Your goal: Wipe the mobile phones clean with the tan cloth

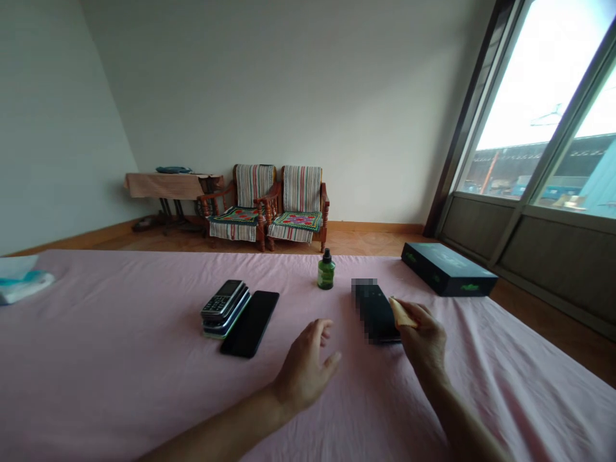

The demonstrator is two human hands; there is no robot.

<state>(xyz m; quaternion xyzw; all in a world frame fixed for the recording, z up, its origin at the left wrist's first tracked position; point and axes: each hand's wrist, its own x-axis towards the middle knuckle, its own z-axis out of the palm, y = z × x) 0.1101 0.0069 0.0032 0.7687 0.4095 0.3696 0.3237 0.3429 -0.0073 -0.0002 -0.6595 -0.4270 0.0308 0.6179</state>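
Note:
My left hand [308, 367] hovers over the pink bedsheet with thumb and fingers apart, touching no object. My right hand [426, 337] pinches a folded yellowish cloth [403, 314]. The cloth is at the right edge of a black phone-like slab [378, 313] lying on the sheet; blurred blocks hide part of that slab. Left of my left hand lies a black smartphone [251, 324]. Beside it is a stack of several phones, with a keypad phone [224, 300] on top. A green bottle with a black cap [326, 271] stands upright beyond my hands.
A black box with green print [447, 268] sits at the far right of the pink sheet [120, 359]. At the left edge lies a white and blue packet [22, 280]. Past the far edge stand wooden chairs [301, 218] and a cloth-covered table [163, 186].

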